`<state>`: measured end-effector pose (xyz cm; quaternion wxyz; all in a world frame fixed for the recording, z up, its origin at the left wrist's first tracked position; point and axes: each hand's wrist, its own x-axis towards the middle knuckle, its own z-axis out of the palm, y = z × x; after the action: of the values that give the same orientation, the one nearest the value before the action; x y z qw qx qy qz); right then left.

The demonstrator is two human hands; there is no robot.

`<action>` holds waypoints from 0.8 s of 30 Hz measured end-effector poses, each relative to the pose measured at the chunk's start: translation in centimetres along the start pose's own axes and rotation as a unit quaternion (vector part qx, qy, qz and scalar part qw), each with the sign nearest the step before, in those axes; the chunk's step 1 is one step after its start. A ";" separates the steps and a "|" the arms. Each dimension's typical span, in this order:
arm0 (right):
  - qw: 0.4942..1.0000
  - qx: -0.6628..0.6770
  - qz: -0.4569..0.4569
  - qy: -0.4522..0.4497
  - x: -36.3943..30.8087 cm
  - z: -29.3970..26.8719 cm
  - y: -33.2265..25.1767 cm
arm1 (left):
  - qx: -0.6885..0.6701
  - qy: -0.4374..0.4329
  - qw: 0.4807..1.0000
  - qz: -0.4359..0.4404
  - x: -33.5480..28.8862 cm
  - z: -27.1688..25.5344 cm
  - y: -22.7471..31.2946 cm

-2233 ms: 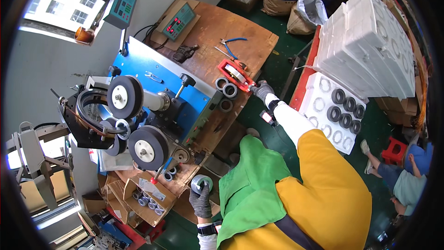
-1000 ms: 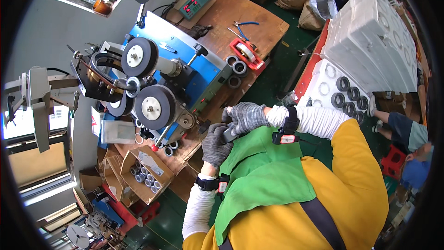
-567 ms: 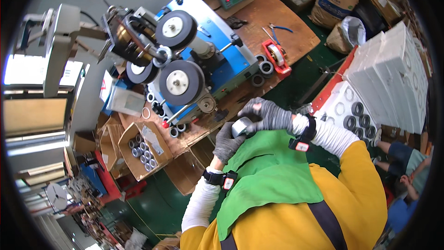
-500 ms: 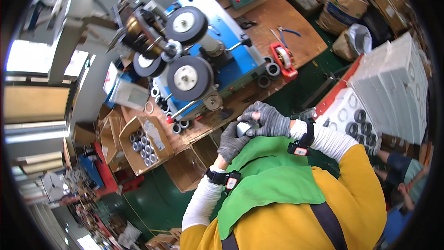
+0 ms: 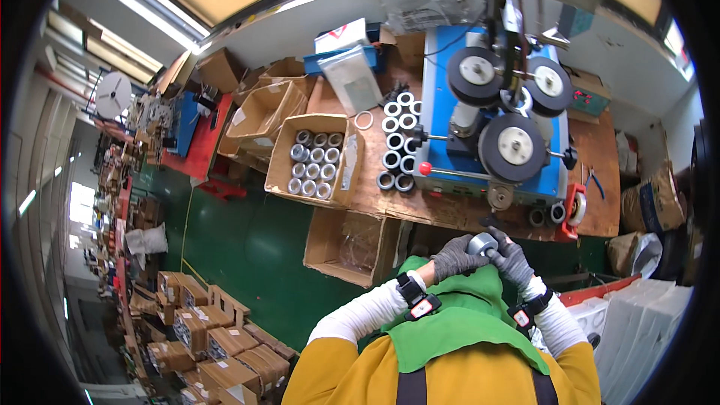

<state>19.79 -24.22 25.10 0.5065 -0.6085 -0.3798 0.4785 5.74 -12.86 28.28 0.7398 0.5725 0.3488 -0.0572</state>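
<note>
My left grip (image 5: pixel 454 259) and my right grip (image 5: pixel 513 262) are gloved in dark grey; the round piece (image 5: pixel 482 243) I hold is silvery grey. My sleeves (image 5: pixel 358 313) are white, my wristbands (image 5: pixel 410 288) black, my top (image 5: pixel 480 386) mustard yellow, my apron (image 5: pixel 461 345) bright green. The machine (image 5: pixel 442 67) is blue with black, white-centred wheels (image 5: pixel 514 148), the tabletop (image 5: pixel 375 196) brown, the carton (image 5: pixel 351 166) tan, the floor (image 5: pixel 255 244) deep green.

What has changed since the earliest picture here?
The right hand has left the red tape dispenser and moved leftward to the grey ring, which the left hand has brought rightward; both hands now touch it. The view has turned left. The dispenser stays on the wooden table.
</note>
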 end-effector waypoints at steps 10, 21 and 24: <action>0.914 0.199 0.261 0.238 -0.3 -2.7 5.1 | -0.491 0.212 0.843 0.062 -3.6 -23.7 -6.0; 0.871 0.146 0.392 0.258 -3.7 0.0 7.2 | -0.669 0.372 0.636 0.095 -4.7 -41.1 -16.0; 0.857 0.216 0.423 0.200 -4.0 -0.5 8.3 | -0.677 0.369 0.632 0.072 -5.6 -39.6 -15.8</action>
<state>19.10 -29.76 17.73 0.4395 -0.6683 0.1365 0.5844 -23.98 15.17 14.81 0.7309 -0.0926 0.4912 0.4646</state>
